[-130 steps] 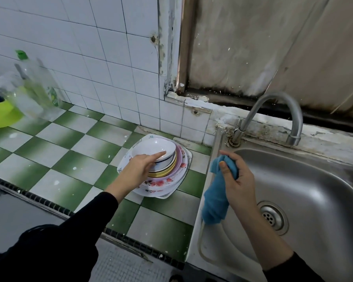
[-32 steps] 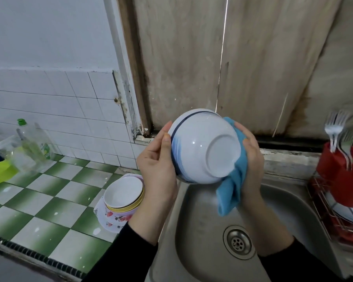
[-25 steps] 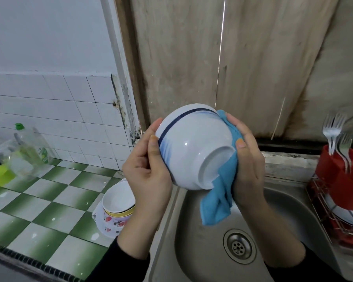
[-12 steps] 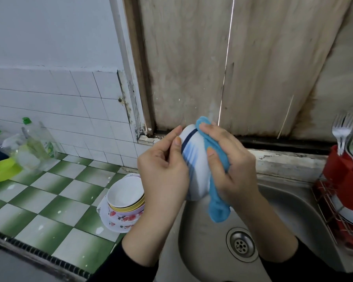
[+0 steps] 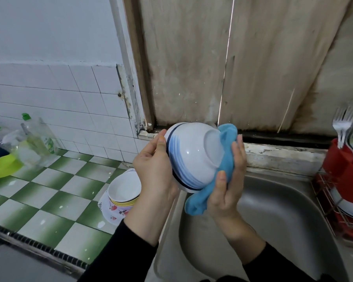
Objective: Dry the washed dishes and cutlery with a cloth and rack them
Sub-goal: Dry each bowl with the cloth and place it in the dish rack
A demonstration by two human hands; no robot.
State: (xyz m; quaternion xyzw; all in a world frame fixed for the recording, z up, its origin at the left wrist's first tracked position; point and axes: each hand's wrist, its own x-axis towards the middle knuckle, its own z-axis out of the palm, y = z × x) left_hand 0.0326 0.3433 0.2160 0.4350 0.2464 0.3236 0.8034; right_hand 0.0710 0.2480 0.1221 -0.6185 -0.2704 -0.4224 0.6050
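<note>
- The left hand (image 5: 153, 165) grips a white, blue-striped bowl (image 5: 194, 157) by its rim, thumb outside, above the left edge of the sink (image 5: 283, 210).
- The bowl is tilted, with its base facing up and to the right.
- The right hand (image 5: 226, 180) curls round a blue cloth (image 5: 196, 204) and presses it against the bowl's base.
- Stacked dishes (image 5: 122, 196) sit on the green-checked table (image 5: 49, 196), just left of the sink.
- Forks (image 5: 342, 125) stand in a red holder (image 5: 338, 159) on the rack (image 5: 330, 202). Below it lies perhaps a plate, too blurred to be sure.

The bowl (image 5: 194, 157) has turned base-outward; the cloth (image 5: 227, 137) seemingly slid onto its foot.
</note>
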